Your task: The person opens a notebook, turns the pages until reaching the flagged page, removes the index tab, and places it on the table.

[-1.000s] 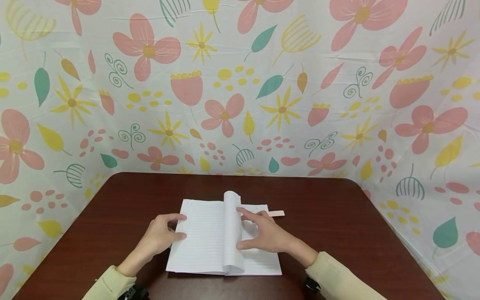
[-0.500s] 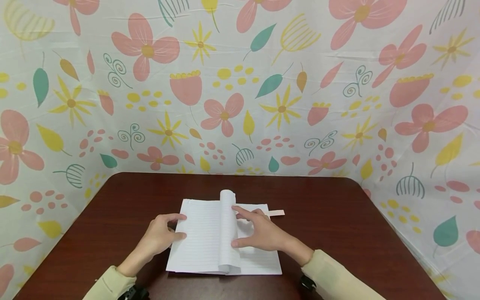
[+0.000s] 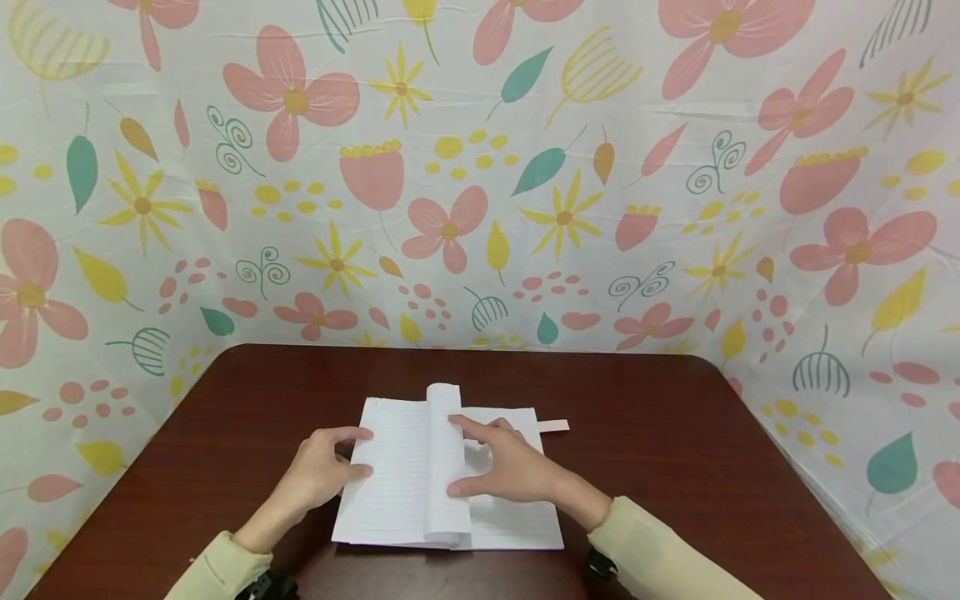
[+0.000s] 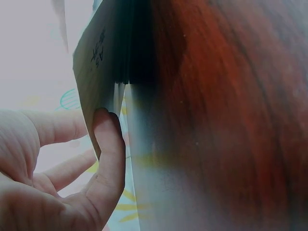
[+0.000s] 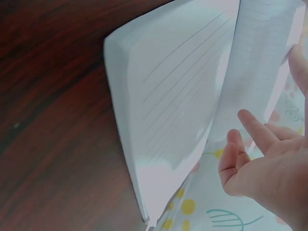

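Observation:
An open lined notebook lies on the table, several of its pages raised near the middle and curling over to the left. At the left edge my left hand grips the notebook; the left wrist view shows a finger bent against the edge of a sheet with handwriting. My right hand touches the raised pages, thumb and index finger spread apart along them. In the right wrist view the index finger is fairly straight against the paper, above the lined right page.
A pale pink strip sticks out past the notebook's right edge. The dark brown table extends around the notebook. Behind it hangs a white cloth with a flower print.
My right hand has moved to the left, pushing the curled pages leftward over the left page. My left hand has stayed at the notebook's left edge.

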`<state>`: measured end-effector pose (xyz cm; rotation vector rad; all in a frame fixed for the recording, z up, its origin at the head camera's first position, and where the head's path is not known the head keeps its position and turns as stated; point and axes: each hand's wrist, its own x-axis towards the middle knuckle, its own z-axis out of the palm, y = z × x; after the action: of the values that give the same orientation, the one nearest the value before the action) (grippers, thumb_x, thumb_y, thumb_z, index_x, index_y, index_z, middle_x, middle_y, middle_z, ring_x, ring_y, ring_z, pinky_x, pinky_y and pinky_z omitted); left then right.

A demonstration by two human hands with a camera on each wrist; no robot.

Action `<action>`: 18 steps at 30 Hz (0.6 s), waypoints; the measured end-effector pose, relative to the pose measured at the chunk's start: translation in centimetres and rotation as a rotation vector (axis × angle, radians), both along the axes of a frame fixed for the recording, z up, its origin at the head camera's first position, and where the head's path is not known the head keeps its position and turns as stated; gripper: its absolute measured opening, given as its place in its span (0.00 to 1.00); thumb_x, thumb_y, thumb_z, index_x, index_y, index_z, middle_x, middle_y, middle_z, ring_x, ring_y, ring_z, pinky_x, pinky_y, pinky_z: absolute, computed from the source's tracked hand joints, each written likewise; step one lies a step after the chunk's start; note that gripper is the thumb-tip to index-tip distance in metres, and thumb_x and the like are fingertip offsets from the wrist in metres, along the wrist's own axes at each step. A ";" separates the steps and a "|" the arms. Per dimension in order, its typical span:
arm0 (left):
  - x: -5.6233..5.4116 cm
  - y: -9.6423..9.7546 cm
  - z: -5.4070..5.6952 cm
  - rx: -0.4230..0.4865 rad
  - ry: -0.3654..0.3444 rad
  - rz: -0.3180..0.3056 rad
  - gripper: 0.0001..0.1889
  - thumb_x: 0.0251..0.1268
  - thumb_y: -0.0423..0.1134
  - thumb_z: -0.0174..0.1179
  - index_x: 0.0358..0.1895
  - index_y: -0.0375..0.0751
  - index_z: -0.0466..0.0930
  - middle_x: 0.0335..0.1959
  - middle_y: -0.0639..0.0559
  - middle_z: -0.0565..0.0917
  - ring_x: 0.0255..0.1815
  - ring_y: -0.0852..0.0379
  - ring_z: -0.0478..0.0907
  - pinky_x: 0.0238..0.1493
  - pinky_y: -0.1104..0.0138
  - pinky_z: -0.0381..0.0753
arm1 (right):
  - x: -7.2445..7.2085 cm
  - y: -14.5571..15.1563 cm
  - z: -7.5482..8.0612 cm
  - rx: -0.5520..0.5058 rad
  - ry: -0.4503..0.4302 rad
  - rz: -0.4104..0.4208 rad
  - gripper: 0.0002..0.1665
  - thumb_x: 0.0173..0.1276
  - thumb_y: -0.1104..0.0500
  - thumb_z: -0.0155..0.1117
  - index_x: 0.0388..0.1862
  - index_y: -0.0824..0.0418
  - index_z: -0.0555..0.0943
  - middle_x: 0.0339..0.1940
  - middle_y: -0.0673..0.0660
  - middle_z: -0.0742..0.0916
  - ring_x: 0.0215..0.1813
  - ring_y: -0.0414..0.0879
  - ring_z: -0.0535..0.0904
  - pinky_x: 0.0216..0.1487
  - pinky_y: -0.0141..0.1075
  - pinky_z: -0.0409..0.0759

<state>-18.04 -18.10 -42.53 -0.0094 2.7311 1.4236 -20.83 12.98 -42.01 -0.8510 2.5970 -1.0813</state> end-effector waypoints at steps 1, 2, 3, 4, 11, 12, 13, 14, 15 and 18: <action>0.0 0.0 0.0 -0.002 0.000 0.000 0.24 0.58 0.28 0.76 0.60 0.36 0.85 0.58 0.37 0.81 0.26 0.54 0.81 0.28 0.59 0.79 | 0.0 -0.1 0.0 0.001 -0.005 0.001 0.57 0.59 0.34 0.81 0.84 0.46 0.67 0.70 0.52 0.82 0.62 0.50 0.70 0.56 0.46 0.75; 0.0 0.0 0.0 -0.002 0.000 0.000 0.24 0.58 0.28 0.76 0.60 0.36 0.86 0.58 0.37 0.81 0.26 0.54 0.81 0.28 0.59 0.80 | 0.0 -0.3 0.0 0.001 -0.008 0.004 0.57 0.59 0.34 0.81 0.84 0.46 0.67 0.70 0.52 0.82 0.62 0.51 0.70 0.56 0.46 0.75; 0.0 0.0 0.0 -0.002 -0.001 0.001 0.24 0.58 0.28 0.76 0.60 0.36 0.86 0.58 0.37 0.81 0.26 0.54 0.81 0.29 0.59 0.80 | 0.0 -0.4 -0.1 0.003 -0.011 0.005 0.57 0.59 0.34 0.80 0.84 0.46 0.67 0.70 0.52 0.82 0.62 0.51 0.70 0.55 0.46 0.75; 0.0 0.0 0.0 -0.002 -0.001 0.001 0.24 0.58 0.28 0.76 0.60 0.36 0.86 0.58 0.37 0.81 0.27 0.54 0.81 0.29 0.59 0.80 | 0.0 -0.5 -0.1 0.003 -0.011 0.008 0.57 0.60 0.34 0.80 0.84 0.46 0.67 0.70 0.52 0.82 0.62 0.51 0.71 0.55 0.45 0.75; -0.1 0.0 -0.1 -0.004 -0.001 0.002 0.24 0.58 0.28 0.76 0.60 0.37 0.86 0.59 0.38 0.81 0.28 0.54 0.82 0.30 0.59 0.80 | 0.1 -1.3 -0.3 0.018 -0.010 0.046 0.57 0.61 0.33 0.79 0.84 0.47 0.66 0.72 0.52 0.80 0.61 0.51 0.71 0.56 0.42 0.75; -0.1 0.0 -0.1 -0.006 -0.004 0.003 0.24 0.58 0.28 0.76 0.60 0.37 0.86 0.59 0.38 0.81 0.29 0.55 0.82 0.31 0.59 0.80 | 0.1 -1.4 -0.4 0.021 -0.013 0.047 0.57 0.61 0.33 0.79 0.84 0.46 0.66 0.72 0.51 0.80 0.61 0.51 0.71 0.56 0.43 0.75; -0.1 0.0 -0.1 -0.009 -0.006 0.003 0.24 0.58 0.28 0.76 0.60 0.37 0.86 0.59 0.38 0.81 0.29 0.55 0.82 0.31 0.59 0.81 | 0.0 -1.5 -0.4 0.024 -0.014 0.048 0.56 0.62 0.33 0.78 0.84 0.46 0.66 0.72 0.51 0.80 0.61 0.51 0.71 0.56 0.43 0.75; -0.1 0.0 -0.1 -0.011 -0.008 0.004 0.24 0.58 0.28 0.76 0.60 0.37 0.86 0.59 0.38 0.81 0.29 0.55 0.82 0.31 0.59 0.81 | 0.0 -1.6 -0.4 0.025 -0.014 0.051 0.56 0.62 0.32 0.77 0.84 0.46 0.66 0.72 0.50 0.80 0.62 0.51 0.71 0.56 0.43 0.76; -0.1 0.0 -0.1 -0.012 -0.008 0.005 0.24 0.58 0.28 0.76 0.60 0.37 0.86 0.58 0.38 0.82 0.30 0.55 0.82 0.31 0.59 0.81 | 0.0 -1.6 -0.4 0.027 -0.015 0.051 0.56 0.63 0.32 0.77 0.84 0.46 0.65 0.72 0.50 0.79 0.62 0.51 0.71 0.56 0.42 0.75; -0.1 -0.1 -0.2 -0.009 -0.004 -0.001 0.24 0.58 0.27 0.76 0.60 0.36 0.86 0.58 0.38 0.82 0.29 0.55 0.82 0.31 0.60 0.81 | 0.0 -1.7 -0.3 0.028 -0.018 0.052 0.54 0.65 0.31 0.74 0.85 0.46 0.64 0.72 0.51 0.80 0.62 0.52 0.71 0.54 0.42 0.76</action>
<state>-18.17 -18.15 -42.72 -0.0108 2.7335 1.4099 -20.81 11.29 -42.34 -0.8929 2.5551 -1.0311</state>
